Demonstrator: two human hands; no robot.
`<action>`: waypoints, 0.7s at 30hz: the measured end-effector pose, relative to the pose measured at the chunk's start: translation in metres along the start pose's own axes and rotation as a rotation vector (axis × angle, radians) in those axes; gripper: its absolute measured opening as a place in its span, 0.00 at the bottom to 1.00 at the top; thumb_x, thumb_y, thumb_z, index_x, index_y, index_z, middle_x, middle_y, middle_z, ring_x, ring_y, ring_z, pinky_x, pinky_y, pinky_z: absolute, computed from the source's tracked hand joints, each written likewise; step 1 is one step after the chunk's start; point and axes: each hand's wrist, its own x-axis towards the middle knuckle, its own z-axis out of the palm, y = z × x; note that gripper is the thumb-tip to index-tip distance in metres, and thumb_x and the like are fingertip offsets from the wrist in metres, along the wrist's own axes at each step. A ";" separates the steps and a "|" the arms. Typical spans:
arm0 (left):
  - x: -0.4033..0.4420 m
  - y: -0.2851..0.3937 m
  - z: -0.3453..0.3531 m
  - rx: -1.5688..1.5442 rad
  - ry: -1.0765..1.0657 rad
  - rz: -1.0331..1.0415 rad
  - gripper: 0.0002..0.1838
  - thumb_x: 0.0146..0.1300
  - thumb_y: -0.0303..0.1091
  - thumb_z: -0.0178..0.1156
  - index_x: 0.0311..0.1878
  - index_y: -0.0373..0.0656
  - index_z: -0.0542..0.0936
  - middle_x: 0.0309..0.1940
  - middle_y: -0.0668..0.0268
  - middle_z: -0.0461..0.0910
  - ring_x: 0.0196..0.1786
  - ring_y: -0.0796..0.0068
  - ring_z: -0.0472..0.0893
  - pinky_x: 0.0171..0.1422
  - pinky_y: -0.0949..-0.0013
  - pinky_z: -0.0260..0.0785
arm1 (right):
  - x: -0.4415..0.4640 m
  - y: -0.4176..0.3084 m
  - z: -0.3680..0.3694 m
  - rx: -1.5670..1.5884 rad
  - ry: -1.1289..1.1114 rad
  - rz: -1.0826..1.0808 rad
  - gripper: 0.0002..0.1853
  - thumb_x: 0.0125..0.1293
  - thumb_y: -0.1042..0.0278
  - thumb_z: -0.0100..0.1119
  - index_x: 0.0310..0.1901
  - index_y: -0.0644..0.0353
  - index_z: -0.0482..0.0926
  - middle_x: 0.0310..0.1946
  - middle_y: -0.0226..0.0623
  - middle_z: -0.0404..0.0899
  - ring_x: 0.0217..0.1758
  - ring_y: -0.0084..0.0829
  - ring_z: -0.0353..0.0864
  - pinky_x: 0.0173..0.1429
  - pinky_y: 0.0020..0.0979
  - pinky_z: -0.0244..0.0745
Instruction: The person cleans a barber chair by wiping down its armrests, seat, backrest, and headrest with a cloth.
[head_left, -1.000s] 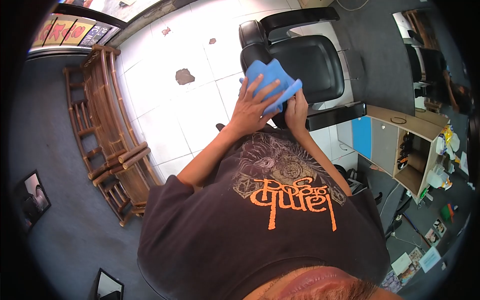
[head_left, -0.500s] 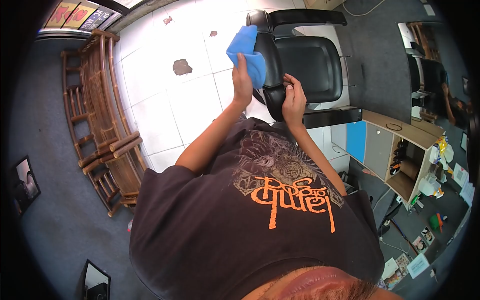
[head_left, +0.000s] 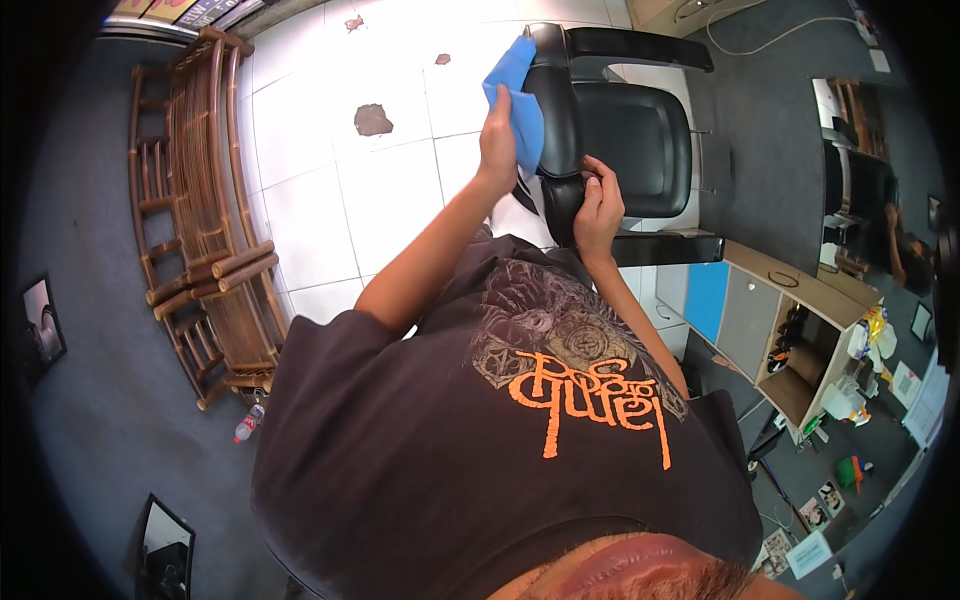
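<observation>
My left hand (head_left: 500,145) is closed on a blue cloth (head_left: 527,125), thumb on top. It presses the cloth against the rear of the padded backrest (head_left: 556,110) of a black salon chair (head_left: 632,150). Part of the cloth stretches up toward the far end of that backrest. My right hand (head_left: 600,210) grips the backrest's near part on the seat side, its fingers bent; some fingertips are hidden from view.
Chair armrests (head_left: 640,48) flank the seat. A bamboo bench (head_left: 205,180) stands left, with a plastic bottle (head_left: 249,424) beside it. To the right are a wooden cabinet (head_left: 800,290) and a wall mirror (head_left: 870,180). The white tiled floor (head_left: 300,150) has dark broken patches.
My left hand and the cloth have shifted slightly up along the rear of the backrest. The cloth now lies flatter and more stretched. The whole view has turned a little; my right hand stays on the chair.
</observation>
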 end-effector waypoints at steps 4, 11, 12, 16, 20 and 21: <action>0.000 0.008 0.002 -0.122 0.010 -0.064 0.32 0.84 0.61 0.40 0.59 0.40 0.79 0.47 0.61 0.86 0.49 0.70 0.86 0.62 0.63 0.77 | 0.002 0.001 0.000 -0.020 -0.005 0.008 0.17 0.78 0.75 0.45 0.60 0.71 0.80 0.54 0.48 0.86 0.54 0.37 0.87 0.60 0.34 0.79; -0.066 -0.026 -0.022 -0.166 0.047 -0.192 0.30 0.85 0.58 0.40 0.64 0.40 0.77 0.54 0.60 0.84 0.56 0.70 0.83 0.67 0.62 0.74 | 0.001 0.000 0.001 -0.015 0.000 0.013 0.17 0.78 0.75 0.45 0.59 0.71 0.81 0.52 0.48 0.86 0.54 0.38 0.87 0.60 0.35 0.79; -0.072 -0.022 -0.022 -0.169 0.050 -0.212 0.30 0.85 0.57 0.41 0.65 0.39 0.77 0.54 0.60 0.84 0.57 0.70 0.83 0.68 0.63 0.73 | 0.001 0.000 0.002 -0.018 0.001 0.012 0.17 0.78 0.75 0.46 0.58 0.71 0.81 0.52 0.48 0.86 0.53 0.38 0.86 0.60 0.35 0.79; -0.038 -0.018 -0.024 -0.206 -0.024 -0.051 0.27 0.85 0.56 0.43 0.61 0.40 0.78 0.50 0.63 0.84 0.52 0.71 0.83 0.63 0.65 0.75 | 0.001 -0.003 0.002 -0.017 0.001 0.011 0.17 0.78 0.75 0.46 0.58 0.71 0.81 0.52 0.49 0.86 0.53 0.38 0.87 0.60 0.35 0.79; 0.028 0.006 -0.014 -0.108 -0.063 -0.020 0.27 0.85 0.57 0.44 0.53 0.43 0.81 0.41 0.67 0.84 0.42 0.73 0.82 0.52 0.67 0.76 | 0.001 -0.005 0.002 -0.012 0.011 0.001 0.17 0.77 0.75 0.46 0.58 0.71 0.81 0.52 0.49 0.86 0.53 0.39 0.87 0.61 0.35 0.79; 0.032 0.004 -0.016 -0.103 -0.052 -0.035 0.27 0.85 0.57 0.43 0.54 0.42 0.81 0.42 0.66 0.84 0.43 0.73 0.83 0.53 0.67 0.77 | 0.001 -0.005 0.003 0.000 0.017 0.004 0.17 0.77 0.75 0.46 0.58 0.71 0.81 0.52 0.49 0.86 0.53 0.39 0.87 0.61 0.35 0.79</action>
